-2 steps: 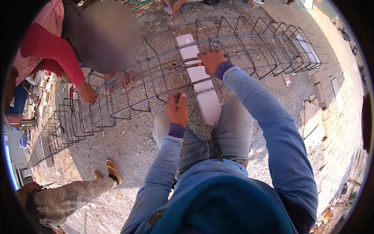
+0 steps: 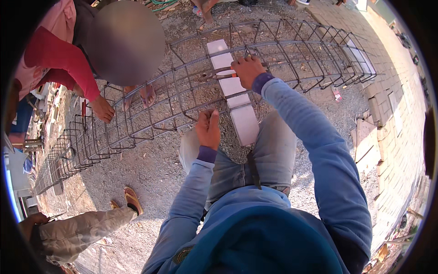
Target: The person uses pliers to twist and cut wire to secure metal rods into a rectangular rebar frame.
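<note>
A long cage of steel rebar [image 2: 273, 43] runs across in front of me, curving from the left up to the far right. My right hand [image 2: 249, 72] is closed round orange-handled pincers [image 2: 212, 74], whose dark jaws point left above the cage's bars. My left hand [image 2: 208, 129] is held at the cage's near edge, thumb and fingers pinched together. Anything between those fingertips is too small to make out. Beneath the cage, between my knees, lies a long pale block [image 2: 245, 124], crossed by several bars.
At the left, a co-worker's hand [image 2: 102, 109] touches the cage, close to a red-handled tool [image 2: 83, 109]. Another person's leg in camouflage trousers [image 2: 86, 228] is at the lower left. A second pale block [image 2: 359, 57] supports the cage's right end. Paving bricks [image 2: 401, 137] cover the right side.
</note>
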`<act>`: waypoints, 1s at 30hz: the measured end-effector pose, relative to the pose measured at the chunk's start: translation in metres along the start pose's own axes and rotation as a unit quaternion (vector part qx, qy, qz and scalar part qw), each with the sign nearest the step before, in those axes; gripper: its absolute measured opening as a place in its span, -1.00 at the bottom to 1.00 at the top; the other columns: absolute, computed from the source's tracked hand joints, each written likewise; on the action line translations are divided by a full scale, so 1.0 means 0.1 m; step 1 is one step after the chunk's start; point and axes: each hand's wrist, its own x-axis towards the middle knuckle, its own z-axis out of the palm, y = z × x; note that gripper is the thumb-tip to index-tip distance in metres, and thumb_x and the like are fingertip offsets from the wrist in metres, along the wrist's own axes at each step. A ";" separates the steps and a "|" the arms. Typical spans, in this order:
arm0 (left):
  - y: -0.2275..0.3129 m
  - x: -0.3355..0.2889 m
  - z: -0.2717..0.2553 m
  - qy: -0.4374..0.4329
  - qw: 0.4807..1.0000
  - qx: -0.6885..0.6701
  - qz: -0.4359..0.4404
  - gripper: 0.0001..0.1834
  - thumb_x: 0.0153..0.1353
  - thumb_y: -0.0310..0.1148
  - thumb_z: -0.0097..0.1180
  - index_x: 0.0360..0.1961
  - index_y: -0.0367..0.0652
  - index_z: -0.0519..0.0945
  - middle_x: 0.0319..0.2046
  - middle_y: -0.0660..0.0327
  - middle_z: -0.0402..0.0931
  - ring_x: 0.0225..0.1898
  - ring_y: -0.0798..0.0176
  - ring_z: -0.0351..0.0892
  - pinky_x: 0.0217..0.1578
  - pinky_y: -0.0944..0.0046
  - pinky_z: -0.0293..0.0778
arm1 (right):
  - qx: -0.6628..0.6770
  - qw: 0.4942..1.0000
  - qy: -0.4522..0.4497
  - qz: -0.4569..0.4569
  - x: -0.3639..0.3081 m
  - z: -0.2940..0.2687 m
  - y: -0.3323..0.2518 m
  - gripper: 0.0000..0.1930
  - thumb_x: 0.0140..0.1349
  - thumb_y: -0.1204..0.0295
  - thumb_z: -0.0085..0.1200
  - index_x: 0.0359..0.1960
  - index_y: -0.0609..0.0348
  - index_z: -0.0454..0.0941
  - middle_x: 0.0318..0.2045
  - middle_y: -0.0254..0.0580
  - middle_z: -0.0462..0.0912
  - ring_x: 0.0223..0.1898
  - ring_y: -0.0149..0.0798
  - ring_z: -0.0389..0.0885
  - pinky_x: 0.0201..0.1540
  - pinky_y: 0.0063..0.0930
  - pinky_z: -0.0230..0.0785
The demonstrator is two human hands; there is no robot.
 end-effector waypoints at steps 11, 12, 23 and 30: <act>0.20 -0.34 0.27 -0.177 0.893 -0.248 -0.332 -0.55 0.21 -0.03 0.11 -0.10 -0.19 0.43 -0.34 0.25 0.49 -0.27 0.36 0.52 -0.29 0.39 0.43 | 0.655 0.667 -0.237 0.263 -1.53 -0.37 -0.65 -0.67 0.24 0.18 0.02 -0.25 0.24 0.56 -0.46 -0.21 0.61 -0.39 -0.37 0.62 -0.42 -0.49 0.43; 0.22 -0.34 0.32 -0.218 0.853 -0.301 -0.366 -0.52 0.18 0.01 0.14 -0.14 -0.19 0.42 -0.35 0.24 0.48 -0.30 0.35 0.52 -0.31 0.39 0.45 | 0.637 0.664 -0.260 0.292 -1.58 -0.35 -0.68 -0.67 0.23 0.19 0.02 -0.22 0.25 0.57 -0.42 -0.18 0.63 -0.39 -0.34 0.63 -0.43 -0.48 0.44; 0.26 -0.04 0.50 -0.190 0.885 -0.257 -0.339 -0.54 0.14 0.06 0.17 -0.31 -0.14 0.43 -0.53 0.27 0.44 -0.54 0.35 0.46 -0.61 0.30 0.39 | 0.490 0.800 -0.316 0.142 -1.10 -0.35 -0.59 -0.73 0.08 0.23 0.05 -0.47 0.22 0.58 -0.58 -0.09 0.60 -0.48 -0.17 0.61 -0.43 -0.31 0.45; -0.04 0.03 0.57 -0.146 0.864 -0.320 -0.360 -0.67 0.17 -0.12 0.15 -0.39 -0.19 0.46 -0.51 0.19 0.49 -0.55 0.29 0.50 -0.55 0.29 0.46 | 0.325 0.910 -0.200 0.163 -1.21 -0.33 -0.78 -0.72 0.10 0.33 0.05 -0.17 0.19 0.47 -0.47 -0.04 0.61 -0.37 -0.06 0.64 -0.20 -0.26 0.47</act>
